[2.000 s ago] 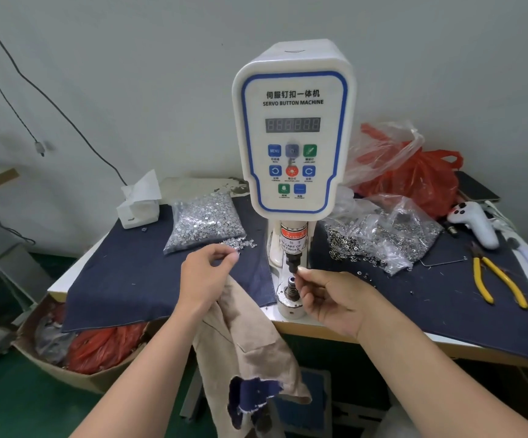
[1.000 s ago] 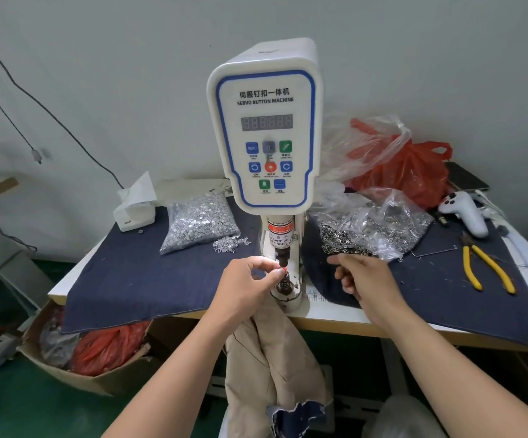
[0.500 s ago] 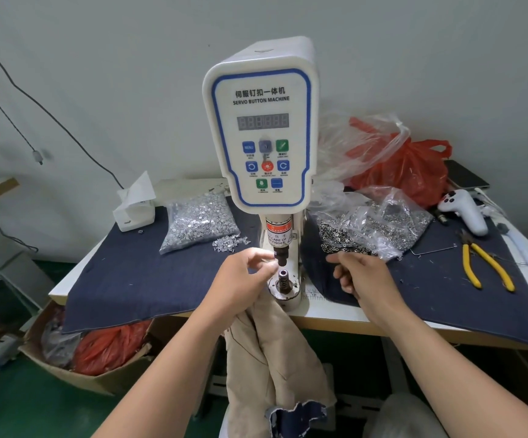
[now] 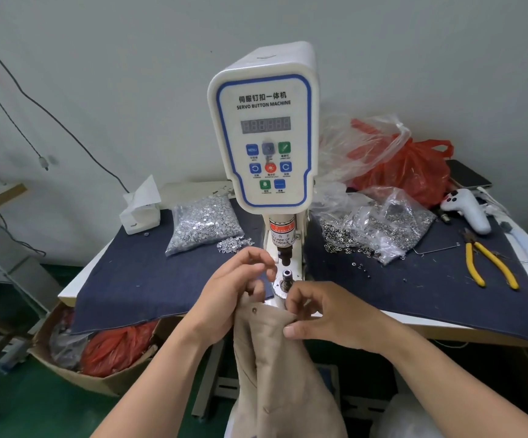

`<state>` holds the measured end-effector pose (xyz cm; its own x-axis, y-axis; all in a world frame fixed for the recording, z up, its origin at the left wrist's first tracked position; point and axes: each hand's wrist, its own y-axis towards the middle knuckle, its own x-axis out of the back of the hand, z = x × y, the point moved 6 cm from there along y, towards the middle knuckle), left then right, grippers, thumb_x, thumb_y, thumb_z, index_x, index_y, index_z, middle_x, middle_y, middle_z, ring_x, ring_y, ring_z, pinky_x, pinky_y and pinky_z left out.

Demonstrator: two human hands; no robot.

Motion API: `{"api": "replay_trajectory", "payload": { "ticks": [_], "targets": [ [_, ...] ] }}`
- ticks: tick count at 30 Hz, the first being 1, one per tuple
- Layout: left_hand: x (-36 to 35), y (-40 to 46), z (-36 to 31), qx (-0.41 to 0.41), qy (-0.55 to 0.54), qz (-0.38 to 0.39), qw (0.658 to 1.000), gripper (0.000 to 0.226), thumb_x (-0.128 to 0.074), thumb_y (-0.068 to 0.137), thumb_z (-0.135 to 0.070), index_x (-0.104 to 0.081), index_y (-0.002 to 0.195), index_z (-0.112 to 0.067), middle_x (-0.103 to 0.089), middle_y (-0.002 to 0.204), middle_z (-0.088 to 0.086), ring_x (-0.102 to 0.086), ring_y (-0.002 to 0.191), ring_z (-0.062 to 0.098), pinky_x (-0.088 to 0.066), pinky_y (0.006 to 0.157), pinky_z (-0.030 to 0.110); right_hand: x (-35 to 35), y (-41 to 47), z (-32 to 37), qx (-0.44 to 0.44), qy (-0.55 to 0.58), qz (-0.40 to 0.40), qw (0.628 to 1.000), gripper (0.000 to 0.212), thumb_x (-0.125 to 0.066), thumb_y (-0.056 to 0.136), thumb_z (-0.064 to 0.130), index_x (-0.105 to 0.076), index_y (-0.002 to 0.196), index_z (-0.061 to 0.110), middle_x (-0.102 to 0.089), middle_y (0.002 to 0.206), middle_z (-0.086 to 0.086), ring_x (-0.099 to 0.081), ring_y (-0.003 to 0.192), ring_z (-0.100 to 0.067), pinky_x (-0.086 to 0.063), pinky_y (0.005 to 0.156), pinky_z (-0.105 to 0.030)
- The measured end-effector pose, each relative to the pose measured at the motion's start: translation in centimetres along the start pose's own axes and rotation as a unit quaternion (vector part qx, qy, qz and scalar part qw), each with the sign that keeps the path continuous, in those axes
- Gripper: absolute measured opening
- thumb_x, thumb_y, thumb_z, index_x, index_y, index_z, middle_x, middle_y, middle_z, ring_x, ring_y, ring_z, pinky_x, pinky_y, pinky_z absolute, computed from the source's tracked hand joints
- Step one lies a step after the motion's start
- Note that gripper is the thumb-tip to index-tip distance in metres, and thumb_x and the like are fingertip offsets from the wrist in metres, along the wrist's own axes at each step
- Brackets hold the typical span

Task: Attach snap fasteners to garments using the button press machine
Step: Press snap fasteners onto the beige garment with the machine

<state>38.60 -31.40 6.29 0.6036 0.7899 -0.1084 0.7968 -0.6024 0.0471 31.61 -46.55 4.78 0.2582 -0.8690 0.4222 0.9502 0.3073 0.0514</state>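
Note:
The white servo button machine [image 4: 264, 128] stands mid-table, its punch [image 4: 285, 257] above the lower die [image 4: 287, 277]. A beige garment [image 4: 283, 368] hangs off the table's front edge just below the die, with one snap [image 4: 254, 310] set near its top edge. My left hand [image 4: 234, 292] grips the garment's upper left edge, its upper fingers loosely curled beside the die. My right hand [image 4: 322, 314] pinches the garment's top right edge, thumb on the cloth. Whether a fastener sits on the die I cannot tell.
A bag of silver snap caps [image 4: 204, 224] lies left of the machine, a bag of ring parts [image 4: 379, 227] right. Yellow pliers [image 4: 490, 267], a white controller [image 4: 468, 210], a red bag [image 4: 408, 169] and a tissue box [image 4: 141, 213] sit on the navy cloth [image 4: 148, 279].
My right hand came from the table right of the machine down onto the garment's top edge. My left hand drew back from the die and took the garment. The garment's top rose toward the die.

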Motion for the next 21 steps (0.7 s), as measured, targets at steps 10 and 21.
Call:
{"api": "replay_trajectory", "payload": {
  "ticks": [10,21],
  "targets": [
    [0.6,-1.9,1.3,0.045,0.162,0.162,0.972,0.025,-0.072,0.098,-0.038,-0.075,0.101,-0.012,-0.061,0.092,0.003,-0.055,0.082,0.02,-0.043,0.07,0.031,2.1,-0.9,-0.9,-0.063,0.028,0.042,0.997,0.014,-0.075,0.091,0.028,-0.07,0.104,0.025,-0.072,0.093,0.005,-0.061,0.082,-0.004,-0.045,0.082,-0.024],
    [0.9,-1.3,3.7,0.064,-0.171,0.098,0.978,0.016,-0.073,0.089,-0.027,-0.062,0.089,-0.015,-0.067,0.088,0.008,-0.064,0.079,0.023,-0.051,0.072,0.035,2.5,-0.5,-0.5,-0.022,0.147,0.049,0.988,0.02,-0.062,0.093,0.002,-0.068,0.095,0.021,-0.067,0.094,0.002,-0.058,0.087,-0.011,-0.046,0.083,-0.022]
  ]
}}
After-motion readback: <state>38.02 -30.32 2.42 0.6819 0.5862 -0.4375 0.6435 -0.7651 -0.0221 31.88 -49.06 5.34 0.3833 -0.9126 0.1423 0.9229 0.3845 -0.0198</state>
